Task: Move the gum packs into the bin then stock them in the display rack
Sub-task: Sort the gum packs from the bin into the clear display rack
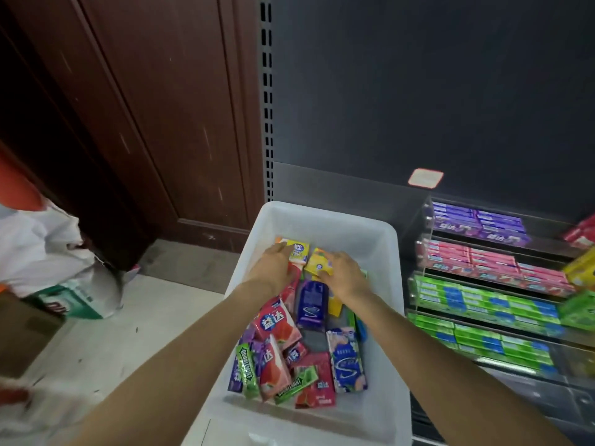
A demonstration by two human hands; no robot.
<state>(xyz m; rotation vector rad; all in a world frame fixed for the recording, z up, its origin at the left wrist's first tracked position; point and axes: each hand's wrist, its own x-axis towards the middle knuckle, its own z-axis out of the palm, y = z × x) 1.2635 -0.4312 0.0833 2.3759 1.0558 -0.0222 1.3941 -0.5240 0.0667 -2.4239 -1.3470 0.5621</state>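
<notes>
gum packs are being held loose in the white bin, beside the display rack. yellow packs at the far end are being gripped by left hand and right hand. risk: two-pack grips being lost in lifting, packs being dropped.

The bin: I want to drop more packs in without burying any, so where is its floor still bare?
The white bin has bare floor along its far wall, beyond the left hand and right hand, and a strip by its near wall. Its middle is crowded with gum packs.
</notes>
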